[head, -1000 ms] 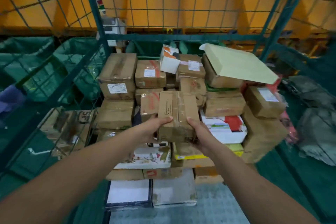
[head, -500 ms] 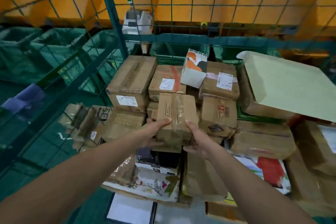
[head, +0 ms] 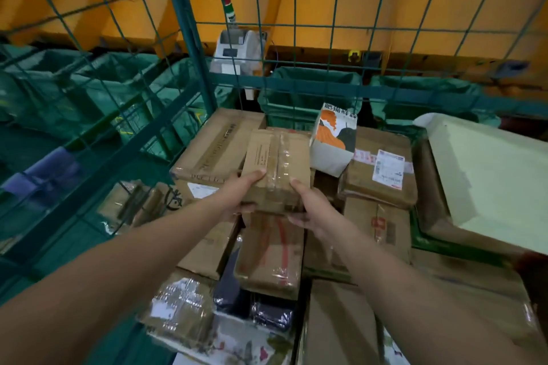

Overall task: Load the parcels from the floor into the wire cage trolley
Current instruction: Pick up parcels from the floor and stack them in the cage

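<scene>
Faint white nos. "09" and "07" on orange wall (head: 296,9). Chinese chars "肥猫" atop orange-and-white box (head: 333,139). Shipping label (head: 388,169) print too small to read.

The taped cardboard parcel (head: 277,169) hides the fingers of both hands beneath it; only the thumbs lie on top, so the left hand (head: 241,194) and right hand (head: 311,210) show just in part. Its printed side text is too small to read. Under that parcel, whatever it rests on or hangs over cannot be told. Right of the parcel, the pale green envelope (head: 492,187) is cut off by the frame edge. Behind the parcel, the shipping label (head: 388,169) is blurred. Below it, the floral-print package (head: 246,347) runs off the bottom edge.
</scene>
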